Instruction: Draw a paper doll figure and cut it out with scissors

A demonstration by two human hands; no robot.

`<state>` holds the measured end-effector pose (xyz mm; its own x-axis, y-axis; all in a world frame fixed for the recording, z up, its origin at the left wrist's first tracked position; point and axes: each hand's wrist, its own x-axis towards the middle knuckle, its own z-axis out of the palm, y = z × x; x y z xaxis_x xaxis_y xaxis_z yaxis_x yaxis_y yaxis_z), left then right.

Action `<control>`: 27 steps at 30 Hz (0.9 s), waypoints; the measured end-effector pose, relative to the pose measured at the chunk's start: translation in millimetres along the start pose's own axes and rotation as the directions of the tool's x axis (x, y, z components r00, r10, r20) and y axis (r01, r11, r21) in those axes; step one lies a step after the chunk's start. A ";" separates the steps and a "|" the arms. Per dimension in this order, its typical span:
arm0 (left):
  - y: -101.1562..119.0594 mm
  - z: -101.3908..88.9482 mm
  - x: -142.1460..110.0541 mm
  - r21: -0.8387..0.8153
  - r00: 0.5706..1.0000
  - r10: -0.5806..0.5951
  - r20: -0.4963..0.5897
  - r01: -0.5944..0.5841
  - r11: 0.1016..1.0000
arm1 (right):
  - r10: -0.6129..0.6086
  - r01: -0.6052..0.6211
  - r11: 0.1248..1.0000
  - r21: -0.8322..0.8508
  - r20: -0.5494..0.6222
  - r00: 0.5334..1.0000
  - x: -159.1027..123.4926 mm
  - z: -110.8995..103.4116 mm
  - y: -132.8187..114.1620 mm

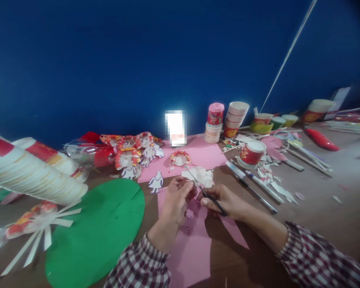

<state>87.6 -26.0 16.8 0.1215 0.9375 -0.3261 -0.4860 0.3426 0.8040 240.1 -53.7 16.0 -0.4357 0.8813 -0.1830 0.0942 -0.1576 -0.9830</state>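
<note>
Right fingers closed round scissors — left fingers bent, their hold unclear

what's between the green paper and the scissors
Head view: a strip of brown table, then pink paper with the left hand above it.

The right hand grips black-handled metal scissors, blades pointing away beside the curled left hand, above a cut pink paper sheet, with a flat, rounded green sheet lying to the left.
</note>
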 end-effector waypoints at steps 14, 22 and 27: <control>7.3 -3.4 5.3 0.031 1.000 0.011 -0.013 -0.010 0.999 | 0.017 -0.017 1.000 0.001 0.028 0.999 -2.7 -2.9 -6.0; 6.6 -4.3 5.8 0.008 1.000 0.009 -0.010 -0.009 1.000 | 0.013 -0.014 1.000 0.015 0.037 0.999 -1.7 -4.1 -3.0; 6.2 -3.9 5.5 0.033 1.000 -0.002 -0.022 0.003 0.999 | 0.015 -0.015 1.000 0.010 0.025 1.000 -1.2 -4.9 -4.0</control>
<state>81.9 -19.0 18.1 0.1031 0.9353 -0.3385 -0.4570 0.3468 0.8191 244.5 -51.9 20.3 -0.4568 0.8673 -0.1978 0.0921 -0.1750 -0.9802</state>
